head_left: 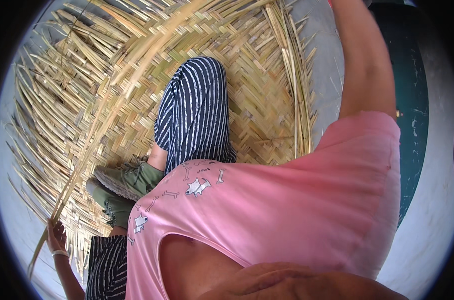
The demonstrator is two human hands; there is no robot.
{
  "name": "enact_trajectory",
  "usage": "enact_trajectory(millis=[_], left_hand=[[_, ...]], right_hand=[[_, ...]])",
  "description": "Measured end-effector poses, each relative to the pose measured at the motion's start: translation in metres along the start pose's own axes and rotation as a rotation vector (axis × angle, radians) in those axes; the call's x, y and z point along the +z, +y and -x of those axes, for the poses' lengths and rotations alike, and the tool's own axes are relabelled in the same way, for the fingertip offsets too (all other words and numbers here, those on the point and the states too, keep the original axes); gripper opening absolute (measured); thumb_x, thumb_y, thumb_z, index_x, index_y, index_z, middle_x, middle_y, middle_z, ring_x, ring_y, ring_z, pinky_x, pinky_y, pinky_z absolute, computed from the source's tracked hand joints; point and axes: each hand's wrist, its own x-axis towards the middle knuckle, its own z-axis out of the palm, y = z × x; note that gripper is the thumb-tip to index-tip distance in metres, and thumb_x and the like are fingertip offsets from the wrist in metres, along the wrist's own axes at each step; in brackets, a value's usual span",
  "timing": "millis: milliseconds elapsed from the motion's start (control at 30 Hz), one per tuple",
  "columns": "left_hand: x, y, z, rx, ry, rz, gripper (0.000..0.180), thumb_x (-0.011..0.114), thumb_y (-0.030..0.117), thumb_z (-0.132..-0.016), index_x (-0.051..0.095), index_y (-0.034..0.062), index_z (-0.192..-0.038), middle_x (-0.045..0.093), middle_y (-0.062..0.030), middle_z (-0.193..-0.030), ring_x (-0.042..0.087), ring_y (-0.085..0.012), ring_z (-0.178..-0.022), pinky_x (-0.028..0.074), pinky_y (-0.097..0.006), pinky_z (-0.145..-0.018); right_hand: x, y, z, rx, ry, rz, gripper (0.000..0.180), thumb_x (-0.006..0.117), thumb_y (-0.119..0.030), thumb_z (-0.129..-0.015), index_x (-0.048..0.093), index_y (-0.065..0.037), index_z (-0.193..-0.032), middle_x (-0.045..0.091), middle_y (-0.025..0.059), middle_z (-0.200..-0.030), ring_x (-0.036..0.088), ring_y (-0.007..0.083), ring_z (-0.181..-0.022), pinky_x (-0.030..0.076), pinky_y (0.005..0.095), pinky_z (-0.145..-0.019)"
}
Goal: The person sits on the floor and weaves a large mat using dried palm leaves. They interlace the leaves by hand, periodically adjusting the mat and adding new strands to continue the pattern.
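Strip is running lower left to top of frame, likely feeling light, springy; left hand is pinching it near the lower end, sound spot; right hand's hiding off-frame, grip untellable!

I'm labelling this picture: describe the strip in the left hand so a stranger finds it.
Find the big woven mat, then the left hand by its lower-left edge. A long pale strip runs diagonally up from there. Unlike the mat's loose ends, it is held.
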Motion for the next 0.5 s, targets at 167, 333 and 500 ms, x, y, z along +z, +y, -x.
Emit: enact_trajectory(millis=[167,333,500], left_hand=[[0.034,-0.007,0.034,-0.024,-0.012,0.065,0.053,0.069,0.056,-0.095,0.066,0.0138,-0.128,0.076,-0.0061,-0.102,0.071,-0.0123,-0.081,0.052,-0.021,-0.059],[0.078,0.003,0.070,-0.107,-0.177,0.028,0.070,0.058,0.070,-0.095,0.061,0.0088,-0.130,0.074,-0.0049,-0.103,0.068,-0.0130,-0.085,0.052,-0.025,-0.066],[0.097,0.003,0.096,-0.140,-0.276,-0.164,0.076,0.051,0.071,-0.098,0.059,0.0022,-0.129,0.072,-0.0100,-0.096,0.068,-0.0153,-0.076,0.052,-0.026,-0.059]], right_hand=[[0.098,-0.008,0.182,0.167,-0.146,-0.174,0.033,0.060,-0.016,-0.090,0.064,-0.003,-0.120,0.065,0.0264,-0.122,0.063,0.0442,-0.114,0.052,0.0532,-0.095],[0.103,-0.055,0.385,0.653,-0.883,-0.197,0.048,0.069,-0.034,-0.092,0.062,-0.010,-0.132,0.064,0.0201,-0.134,0.064,0.0405,-0.120,0.054,0.0513,-0.098],[0.091,-0.102,0.463,1.038,-1.006,-0.269,0.038,0.065,-0.030,-0.092,0.067,-0.011,-0.125,0.071,0.0190,-0.123,0.067,0.0394,-0.115,0.052,0.0522,-0.098]])
